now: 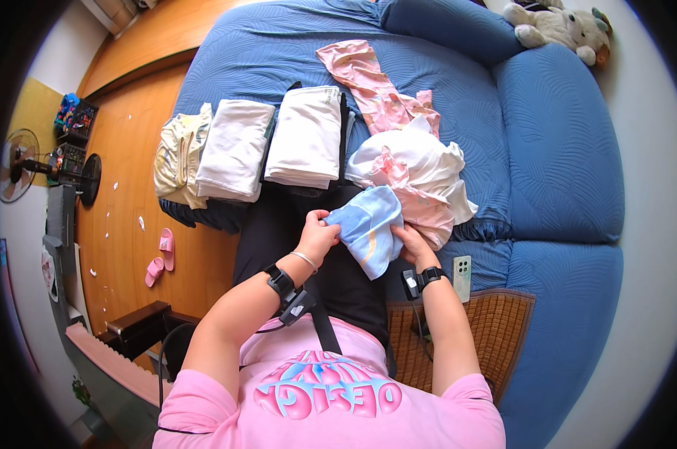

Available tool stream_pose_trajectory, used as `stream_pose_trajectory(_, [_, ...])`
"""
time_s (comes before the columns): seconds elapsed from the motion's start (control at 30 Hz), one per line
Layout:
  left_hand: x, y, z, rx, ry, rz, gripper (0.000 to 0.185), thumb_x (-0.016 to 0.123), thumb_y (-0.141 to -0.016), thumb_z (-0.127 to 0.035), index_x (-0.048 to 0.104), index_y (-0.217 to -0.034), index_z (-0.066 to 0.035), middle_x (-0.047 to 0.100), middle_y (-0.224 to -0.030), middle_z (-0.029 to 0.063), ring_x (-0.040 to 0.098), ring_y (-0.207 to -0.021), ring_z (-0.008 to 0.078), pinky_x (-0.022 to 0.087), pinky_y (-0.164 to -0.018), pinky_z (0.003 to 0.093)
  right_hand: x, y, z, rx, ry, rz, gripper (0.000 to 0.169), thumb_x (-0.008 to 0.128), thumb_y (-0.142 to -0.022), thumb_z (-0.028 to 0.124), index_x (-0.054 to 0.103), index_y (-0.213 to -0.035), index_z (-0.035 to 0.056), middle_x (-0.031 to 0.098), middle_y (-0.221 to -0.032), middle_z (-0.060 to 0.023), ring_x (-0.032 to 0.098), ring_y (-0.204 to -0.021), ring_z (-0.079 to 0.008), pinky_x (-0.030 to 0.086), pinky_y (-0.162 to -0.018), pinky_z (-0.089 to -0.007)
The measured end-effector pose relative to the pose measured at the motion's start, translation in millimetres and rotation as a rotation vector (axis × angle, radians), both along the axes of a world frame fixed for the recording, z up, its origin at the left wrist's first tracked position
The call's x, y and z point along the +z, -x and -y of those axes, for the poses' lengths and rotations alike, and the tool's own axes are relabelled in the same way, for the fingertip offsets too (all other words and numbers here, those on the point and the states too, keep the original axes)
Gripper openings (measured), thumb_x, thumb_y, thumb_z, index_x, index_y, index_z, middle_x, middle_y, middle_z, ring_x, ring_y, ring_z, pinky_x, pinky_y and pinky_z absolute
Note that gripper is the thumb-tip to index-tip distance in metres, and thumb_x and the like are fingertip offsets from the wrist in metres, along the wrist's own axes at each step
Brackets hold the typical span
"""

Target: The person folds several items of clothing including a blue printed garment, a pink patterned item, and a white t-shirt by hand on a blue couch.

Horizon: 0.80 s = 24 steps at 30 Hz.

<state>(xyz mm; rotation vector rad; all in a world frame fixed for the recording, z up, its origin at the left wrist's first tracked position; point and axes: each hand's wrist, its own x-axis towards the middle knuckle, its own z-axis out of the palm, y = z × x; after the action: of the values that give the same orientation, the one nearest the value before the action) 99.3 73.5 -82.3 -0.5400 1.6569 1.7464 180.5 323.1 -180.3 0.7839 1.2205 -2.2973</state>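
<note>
A light blue cloth garment (pixel 372 224) with a yellow stripe hangs between my hands above my lap. My left hand (pixel 318 236) pinches its left corner between thumb and fingers. At its right edge, my right hand (pixel 412 242) grips the fabric. Just beyond lies a loose heap with a white garment (pixel 417 151) and a pink garment (pixel 428 216). Pink printed trousers (pixel 366 84) stretch away behind the heap. Left of it stand two folded stacks, each topped with white cloth: one nearer the middle (pixel 305 134) and one farther left (pixel 234 149). A folded cream patterned garment (pixel 181 157) lies leftmost.
All the clothes rest on a blue-covered sofa (pixel 467 118). A phone (pixel 462 278) lies by my right forearm, near a woven bamboo mat (pixel 484 337). A plush toy (pixel 563 28) sits at the back right. Pink slippers (pixel 162 258) and a pedestal fan (pixel 52 168) are on the wooden floor.
</note>
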Motion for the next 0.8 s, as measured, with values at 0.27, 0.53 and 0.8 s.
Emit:
stream_pose_trajectory(0.27, [-18, -4, 11, 0.077, -0.369, 0.314, 0.031, 0.057, -0.091, -0.014, 0.053, -0.121, -0.01, 0.064, -0.109, 0.0059, 0.063, -0.098, 0.0219, 0.05, -0.087, 0.0404, 35, 12, -3, 0.121, -0.122, -0.008, 0.042, 0.064, -0.088, 0.018, 0.054, -0.126, 0.0032, 0.063, -0.115, -0.0065, 0.06, -0.103, -0.019, 0.048, -0.091, -0.0353])
stream_pose_trajectory(0.53, [25, 24, 85, 0.073, -0.195, -0.392, 0.019, 0.054, -0.095, -0.009, 0.057, -0.113, -0.001, 0.063, -0.105, 0.002, 0.058, -0.094, 0.0094, 0.047, -0.086, 0.0259, 121, 19, 82, 0.249, 0.04, -0.167, 0.043, 0.06, -0.091, 0.014, 0.048, -0.131, 0.003, 0.06, -0.121, -0.0068, 0.06, -0.105, -0.0173, 0.05, -0.088, -0.0328])
stream_pose_trajectory(0.8, [21, -1, 236, 0.09, 0.257, -0.219, 0.048, 0.063, -0.092, -0.029, 0.042, -0.124, 0.0, 0.059, -0.083, 0.0036, 0.056, -0.068, 0.0084, 0.047, -0.054, 0.0232, 102, 22, 214, 0.742, -0.292, -0.008, 0.048, 0.062, -0.092, 0.035, 0.052, -0.128, 0.0054, 0.063, -0.107, -0.0038, 0.061, -0.092, -0.0142, 0.052, -0.08, -0.0307])
